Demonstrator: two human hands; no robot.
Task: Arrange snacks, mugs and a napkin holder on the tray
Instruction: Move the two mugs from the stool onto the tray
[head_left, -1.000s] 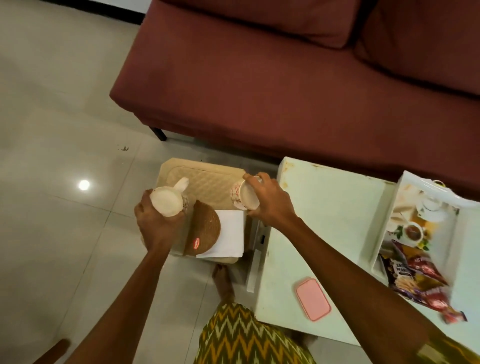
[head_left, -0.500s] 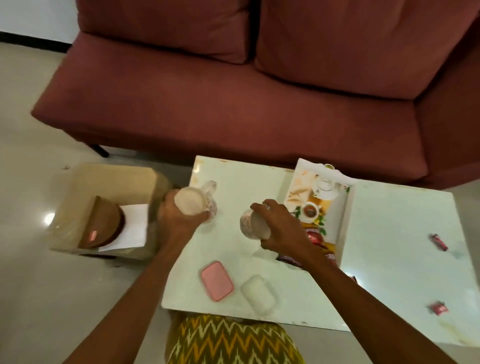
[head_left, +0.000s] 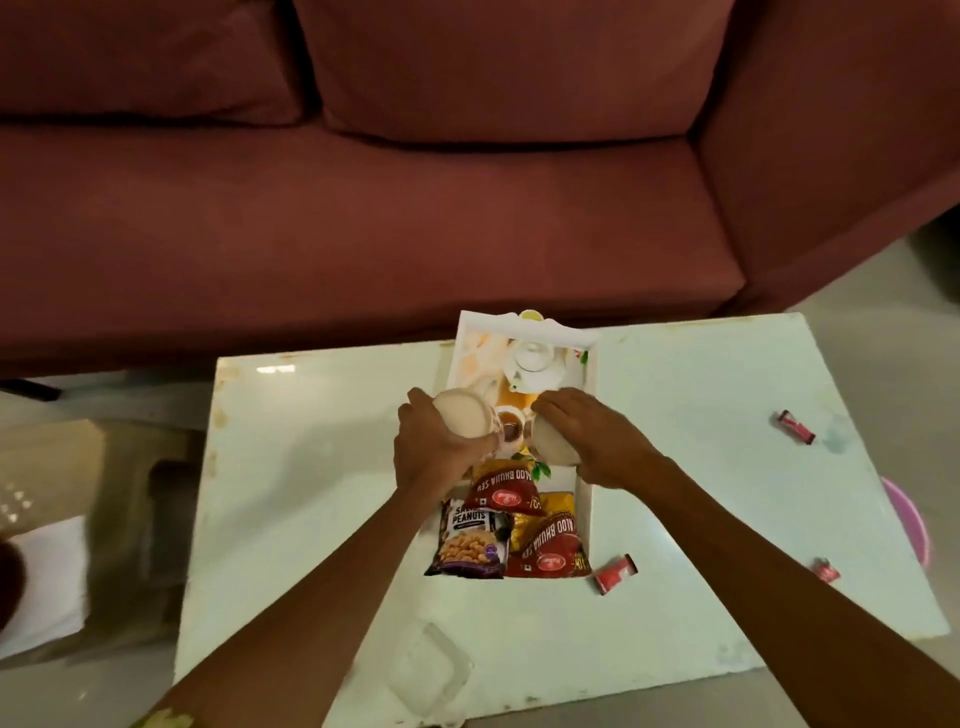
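A white printed tray (head_left: 586, 483) lies lengthwise in the middle of the white table (head_left: 322, 467). Its near half holds snack packets: a peanuts bag (head_left: 470, 540) and two red-and-yellow packets (head_left: 545, 540). My left hand (head_left: 431, 452) grips a white mug (head_left: 465, 418) over the tray's left rim. My right hand (head_left: 587, 436) holds a second white mug (head_left: 553, 441) over the tray's middle. The napkin holder with white napkins (head_left: 41, 577) shows blurred at the far left on a low stool.
Small red candy wrappers lie on the table: one (head_left: 615, 571) beside the tray's near corner, two others (head_left: 795, 431) toward the right. A clear lid (head_left: 431, 670) lies at the near edge. A maroon sofa (head_left: 415, 182) stands behind the table. The beige stool (head_left: 104, 467) stands left.
Both hands carried the mugs from the stool on the left, across the table, to above the tray. The view swung right, leaving the napkin holder at the left edge.
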